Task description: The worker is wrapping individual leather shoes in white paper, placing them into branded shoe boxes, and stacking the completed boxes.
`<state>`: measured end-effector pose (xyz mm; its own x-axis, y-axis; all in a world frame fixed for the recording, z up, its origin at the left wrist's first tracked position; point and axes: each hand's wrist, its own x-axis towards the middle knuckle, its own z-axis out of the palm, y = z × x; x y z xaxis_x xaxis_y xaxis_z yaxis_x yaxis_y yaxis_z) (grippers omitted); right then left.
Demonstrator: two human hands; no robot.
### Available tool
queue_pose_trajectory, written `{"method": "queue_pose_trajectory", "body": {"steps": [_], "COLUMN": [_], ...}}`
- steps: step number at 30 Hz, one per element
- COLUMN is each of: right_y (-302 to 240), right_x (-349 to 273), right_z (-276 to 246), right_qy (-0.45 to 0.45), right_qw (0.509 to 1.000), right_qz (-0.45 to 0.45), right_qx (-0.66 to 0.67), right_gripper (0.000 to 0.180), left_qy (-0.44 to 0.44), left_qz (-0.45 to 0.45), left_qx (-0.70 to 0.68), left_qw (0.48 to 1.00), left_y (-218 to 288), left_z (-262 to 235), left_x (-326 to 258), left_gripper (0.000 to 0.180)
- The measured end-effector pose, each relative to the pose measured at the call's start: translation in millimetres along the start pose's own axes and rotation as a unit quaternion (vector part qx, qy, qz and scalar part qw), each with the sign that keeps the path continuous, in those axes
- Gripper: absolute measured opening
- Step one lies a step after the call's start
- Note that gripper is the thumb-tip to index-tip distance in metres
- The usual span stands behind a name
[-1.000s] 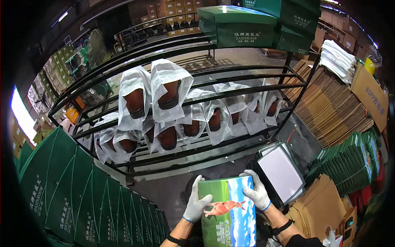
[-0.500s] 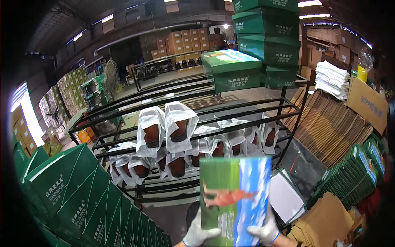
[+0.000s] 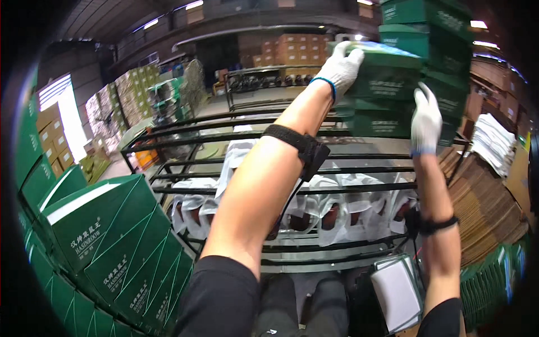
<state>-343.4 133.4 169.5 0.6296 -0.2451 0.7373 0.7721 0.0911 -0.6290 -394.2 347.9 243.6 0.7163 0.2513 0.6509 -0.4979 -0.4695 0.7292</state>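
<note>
A green shoebox [image 3: 387, 76] with a picture on its lid sits on top of another green shoebox [image 3: 379, 119] at the black rack's top right. My left hand [image 3: 341, 67], in a white glove, grips the upper box's left corner, fingers at the lid's edge. Beside the right side of the two boxes is my right hand [image 3: 426, 121], also gloved, with its fingers stretched upward; whether it touches the box I cannot tell. Both boxes look slightly blurred. Behind them and to the right rises a taller stack of green shoeboxes [image 3: 449, 62].
The black metal rack [image 3: 219, 136] holds several brown shoes in white bags [image 3: 331, 210] on its lower bars. Green boxes [image 3: 106, 230] stand in a leaning row at left. Flattened cardboard [image 3: 483, 185], white sheets [image 3: 493, 146] and a pale open-looking box [image 3: 396, 295] lie to the right.
My hands have moved from low in front of me up and forward to the rack's top right. The picture-lidded box they carried now rests on the box there. My view has turned left.
</note>
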Motion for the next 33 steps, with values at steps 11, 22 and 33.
{"method": "queue_pose_trajectory", "body": {"steps": [11, 22, 33], "right_y": [4, 63, -6], "right_x": [-252, -231, -197], "right_z": [204, 160, -215], "right_qy": [-0.522, -0.348, -0.112], "right_qw": [0.769, 0.835, 0.984], "right_qz": [-0.154, -0.272, 0.096], "right_qx": [-0.335, -0.329, -0.100], "right_gripper": [0.072, 0.038, 0.041], "left_qy": [-0.001, -0.201, -0.355], "left_qz": [-0.186, -0.291, 0.087], "left_qx": [0.812, 0.906, 0.398], "left_qw": [0.553, 0.234, 0.841], "left_y": [116, 266, -54], "left_z": [-291, -388, -74], "left_x": [-332, -257, -570], "left_gripper": [0.087, 0.019, 0.004]}}
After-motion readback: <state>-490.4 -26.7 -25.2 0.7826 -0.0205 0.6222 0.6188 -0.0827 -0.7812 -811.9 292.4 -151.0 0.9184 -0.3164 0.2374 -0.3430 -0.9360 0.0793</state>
